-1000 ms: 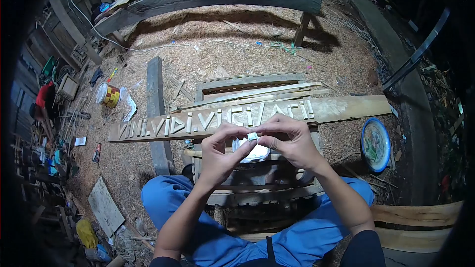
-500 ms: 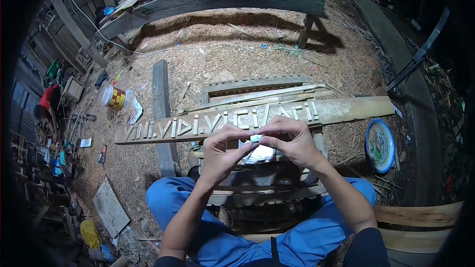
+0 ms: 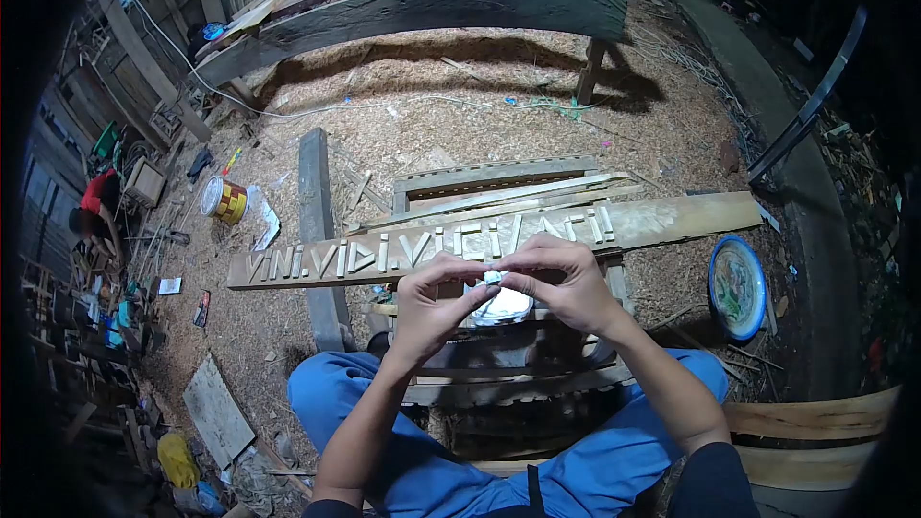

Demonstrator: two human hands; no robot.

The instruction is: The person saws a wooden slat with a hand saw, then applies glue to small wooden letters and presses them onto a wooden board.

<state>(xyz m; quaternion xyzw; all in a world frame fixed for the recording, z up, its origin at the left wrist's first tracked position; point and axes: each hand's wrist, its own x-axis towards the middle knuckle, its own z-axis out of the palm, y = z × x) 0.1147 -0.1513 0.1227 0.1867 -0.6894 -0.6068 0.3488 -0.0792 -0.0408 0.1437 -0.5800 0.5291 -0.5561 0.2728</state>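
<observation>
Between the fingertips of both hands is a small whitish piece [image 3: 493, 277], its exact kind too small to make out. My left hand [image 3: 432, 307] pinches it from the left, with thumb and fingers closed. From the other side my right hand [image 3: 571, 286] pinches it too. Just below the fingertips sits a white tub [image 3: 504, 308], partly covered by the hands. Behind the hands lies a long wooden board [image 3: 686, 215] with raised pale letters [image 3: 360, 256] reading "VINI.VIDI.VICI/ARI!!"; my hands hide part of its lower edge.
A round blue-rimmed tray [image 3: 764, 286] stands at the right. To the left are a yellow-red bucket [image 3: 224, 201], a flat panel [image 3: 217, 411] and a person in red [image 3: 99, 195] bending down. A heavy wooden bench [image 3: 413, 11] spans the back; wood shavings cover the ground.
The view has shifted slightly. Both hands keep their pinch on the small whitish piece, which looks turned a little and sits slightly lower in view.
</observation>
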